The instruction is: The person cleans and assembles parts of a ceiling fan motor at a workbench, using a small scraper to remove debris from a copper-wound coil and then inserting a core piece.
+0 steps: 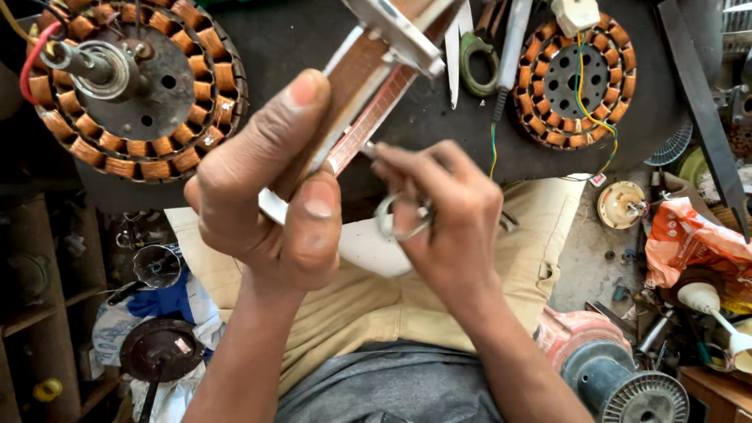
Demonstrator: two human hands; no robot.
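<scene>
My left hand (270, 192) grips a long flat winding former (368, 78) of brown board with metal edges, wrapped with thin copper wire, held up at a slant. My right hand (446, 207) holds small metal scissors (403, 219), fingers through the loops, their tip touching the former's copper strip. On the dark bench lie two fan stators with copper coils: a large stator (137, 86) with a shaft at the upper left and a smaller stator (576, 78) with yellow and green wires at the upper right.
A second pair of scissors (470, 59) lies on the bench top. A wire spool (627, 384) stands at the lower right beside an orange bag (689, 243) and small parts on the floor. Shelves with clutter (47, 298) stand on the left.
</scene>
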